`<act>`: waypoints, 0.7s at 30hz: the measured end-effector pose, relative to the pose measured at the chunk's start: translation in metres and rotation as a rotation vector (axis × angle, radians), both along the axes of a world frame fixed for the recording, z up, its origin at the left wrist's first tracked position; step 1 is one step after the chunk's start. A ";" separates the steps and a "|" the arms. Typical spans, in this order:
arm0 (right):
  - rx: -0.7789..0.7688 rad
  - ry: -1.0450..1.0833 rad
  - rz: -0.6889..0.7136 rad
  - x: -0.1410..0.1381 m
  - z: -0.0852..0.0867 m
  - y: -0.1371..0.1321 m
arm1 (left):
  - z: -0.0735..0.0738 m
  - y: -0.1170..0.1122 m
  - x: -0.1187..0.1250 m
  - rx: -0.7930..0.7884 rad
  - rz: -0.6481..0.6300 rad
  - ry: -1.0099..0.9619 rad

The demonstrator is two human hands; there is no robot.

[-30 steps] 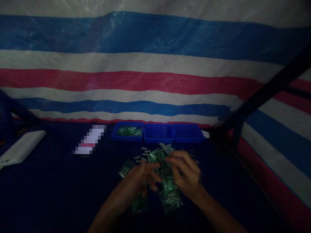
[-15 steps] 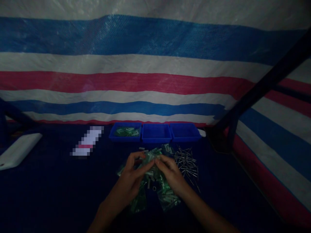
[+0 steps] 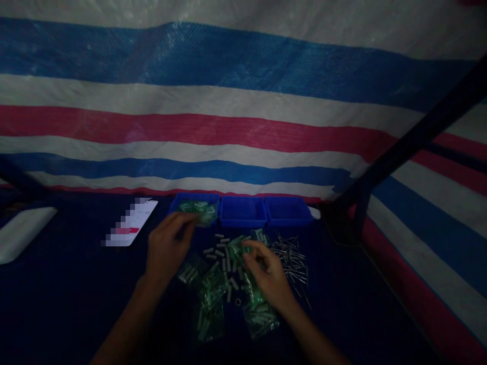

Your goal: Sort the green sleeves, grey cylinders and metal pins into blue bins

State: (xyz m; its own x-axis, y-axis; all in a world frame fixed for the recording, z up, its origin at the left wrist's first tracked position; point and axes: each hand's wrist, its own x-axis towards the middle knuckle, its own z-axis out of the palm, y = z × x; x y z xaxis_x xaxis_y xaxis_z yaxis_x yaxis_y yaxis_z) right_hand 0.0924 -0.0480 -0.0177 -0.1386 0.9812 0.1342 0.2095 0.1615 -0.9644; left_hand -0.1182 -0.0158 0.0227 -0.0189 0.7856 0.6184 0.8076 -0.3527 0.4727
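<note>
My left hand (image 3: 167,246) reaches forward to the left blue tray (image 3: 175,203), its fingers pinched on a small clear green bag (image 3: 205,215) at the tray's front edge. My right hand (image 3: 266,274) rests on a heap of small green bags (image 3: 213,299) and loose white tubes (image 3: 222,251) on the dark cloth, its fingers curled on the heap; what they grip is too small to make out. A pile of thin metal pins (image 3: 291,258) lies just right of that hand.
Two more blue trays (image 3: 243,213) stand in a row to the right of the first, against a striped tarp wall (image 3: 228,101). A white card (image 3: 131,228) and a white flat object (image 3: 23,233) lie at the left. A dark bar (image 3: 411,142) slants at the right.
My left hand has left the heap and moved forward and left to the left tray with a small bag. My right hand has stayed on the heap.
</note>
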 end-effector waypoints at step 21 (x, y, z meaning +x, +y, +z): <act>-0.051 -0.073 -0.111 0.019 -0.019 0.018 | -0.048 -0.029 -0.031 -0.721 -0.049 -0.073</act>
